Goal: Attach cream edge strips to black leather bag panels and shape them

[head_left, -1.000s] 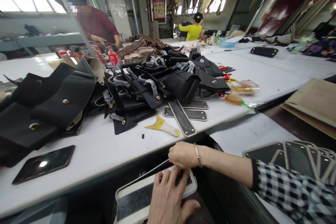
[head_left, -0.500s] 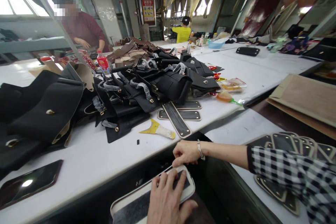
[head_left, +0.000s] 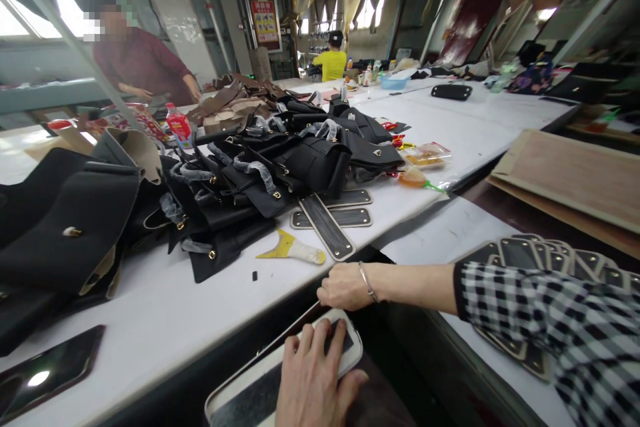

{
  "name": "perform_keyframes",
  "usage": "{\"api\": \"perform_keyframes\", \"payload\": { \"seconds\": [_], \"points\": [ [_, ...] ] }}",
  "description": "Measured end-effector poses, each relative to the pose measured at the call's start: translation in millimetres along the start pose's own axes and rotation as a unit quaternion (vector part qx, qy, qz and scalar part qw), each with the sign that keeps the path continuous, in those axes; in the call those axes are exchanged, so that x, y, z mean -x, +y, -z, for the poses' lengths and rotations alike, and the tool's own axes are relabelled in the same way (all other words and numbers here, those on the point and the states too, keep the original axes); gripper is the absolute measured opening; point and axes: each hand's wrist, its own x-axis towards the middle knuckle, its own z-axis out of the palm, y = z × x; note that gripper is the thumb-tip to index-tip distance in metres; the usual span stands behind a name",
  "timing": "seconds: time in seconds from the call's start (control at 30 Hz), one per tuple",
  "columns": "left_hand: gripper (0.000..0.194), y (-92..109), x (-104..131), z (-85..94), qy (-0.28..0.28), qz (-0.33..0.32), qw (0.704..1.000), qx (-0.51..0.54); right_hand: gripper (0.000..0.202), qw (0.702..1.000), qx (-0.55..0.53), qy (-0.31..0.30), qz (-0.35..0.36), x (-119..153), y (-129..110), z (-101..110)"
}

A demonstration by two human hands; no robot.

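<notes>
Pale-rimmed panel (head_left: 253, 392), long and round-cornered, with a dark, scuffed-looking band down its middle, slants across the bottom of the view, below the near edge of the white table (head_left: 165, 327). The left hand (head_left: 310, 373) lies palm down over it, fingers slightly spread and resting on the band and the pale border, thumb well apart from them near the right side. Just beyond the panel's far end, the right hand (head_left: 343, 287) has its fingers curled together where a thin strip (head_left: 290, 330) meets them; the fingertips are hidden, so whether they pinch it cannot be told. On the table, a yellow-and-white piece (head_left: 293, 248) lies near studded dark strips (head_left: 327, 227) and a heap of black bag pieces (head_left: 260, 173). A phone (head_left: 47, 373) lies at the left.
</notes>
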Motion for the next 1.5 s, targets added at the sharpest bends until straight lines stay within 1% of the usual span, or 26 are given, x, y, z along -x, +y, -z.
{"api": "perform_keyframes", "payload": {
  "seconds": [0.1, 0.2, 0.27, 0.33, 0.37, 0.43, 0.5, 0.57, 0.7, 0.8, 0.87, 0.97, 1.03, 1.17, 1.23, 1.27, 1.33, 1.4, 1.5],
  "points": [
    [0.05, 1.2, -2.4, 6.7, -0.019, 0.002, 1.0, -0.007, 0.021, 1.0, -0.017, 0.005, -0.012, 1.9, -0.6, 0.3],
    [0.042, 1.8, -5.8, 13.5, -0.042, 0.008, 0.999, -0.016, 0.022, 0.997, -0.062, 0.004, -0.035, 2.0, -2.1, 0.1],
    [0.038, 1.9, -7.7, 17.2, -0.06, 0.015, 0.998, -0.017, 0.023, 0.992, -0.113, 0.006, -0.061, 3.2, -1.0, -1.1],
    [0.037, 1.9, -8.5, 19.7, -0.077, 0.02, 0.997, -0.014, 0.023, 0.978, -0.186, 0.004, -0.091, 6.9, 2.7, -5.0],
    [0.037, 1.8, -8.6, 20.5, -0.084, 0.023, 0.996, -0.012, 0.025, 0.967, -0.232, -0.002, -0.107, 9.8, 5.0, -8.4],
    [0.037, 1.7, -8.7, 21.5, -0.092, 0.027, 0.995, -0.01, 0.033, 0.932, -0.33, -0.018, -0.145, 16.9, 9.3, -18.4],
    [0.038, 1.7, -9.0, 22.4, -0.096, 0.028, 0.995, -0.011, 0.036, 0.889, -0.42, -0.031, -0.182, 23.6, 11.0, -31.5],
    [0.038, 2.0, -9.7, 23.5, -0.1, 0.026, 0.995, -0.007, 0.034, 0.845, -0.493, -0.037, -0.205, 27.6, 9.8, -44.9],
    [0.038, 3.2, -11.0, 26.1, -0.113, 0.028, 0.993, 0.005, 0.037, 0.773, -0.601, -0.045, -0.198, 26.6, 5.9, -62.6],
    [0.038, 2.6, -11.3, 26.8, -0.119, 0.031, 0.992, 0.01, 0.042, 0.734, -0.652, -0.056, -0.181, 24.2, 8.0, -65.9],
    [0.037, 1.0, -11.5, 26.3, -0.121, 0.026, 0.992, 0.013, 0.043, 0.715, -0.675, -0.068, -0.169, 23.3, 11.5, -65.6],
    [0.034, -1.9, -12.1, 24.7, -0.111, 0.01, 0.994, 0.018, 0.038, 0.703, -0.69, -0.078, -0.154, 21.2, 17.2, -65.4],
    [0.031, -3.0, -12.7, 23.5, -0.104, 0.009, 0.994, 0.022, 0.035, 0.709, -0.684, -0.076, -0.152, 18.8, 20.2, -66.7],
    [0.03, -3.2, -13.9, 21.6, -0.101, 0.019, 0.995, 0.017, 0.025, 0.731, -0.66, -0.059, -0.16, 17.0, 23.8, -73.1],
    [0.03, -3.1, -14.2, 21.4, -0.096, 0.017, 0.995, 0.011, 0.021, 0.724, -0.668, -0.032, -0.171, 20.4, 24.6, -79.9],
    [0.029, -3.1, -14.3, 21.5, -0.091, 0.014, 0.996, 0.008, 0.024, 0.712, -0.679, -0.015, -0.18, 23.2, 24.2, -85.0],
    [0.029, -3.1, -14.6, 21.5, -0.085, 0.009, 0.996, 0.004, 0.037, 0.676, -0.708, 0.017, -0.205, 29.2, 19.6, -99.5],
    [0.03, -2.7, -15.1, 21.2, -0.087, 0.005, 0.996, 0.001, 0.052, 0.627, -0.744, 0.034, -0.226, 32.7, 7.7, -118.6],
    [0.032, -1.5, -16.0, 20.3, -0.095, 0.002, 0.995, -0.011, 0.062, 0.542, -0.805, 0.076, -0.229, 24.4, -22.6, -147.9]
  ]
}}
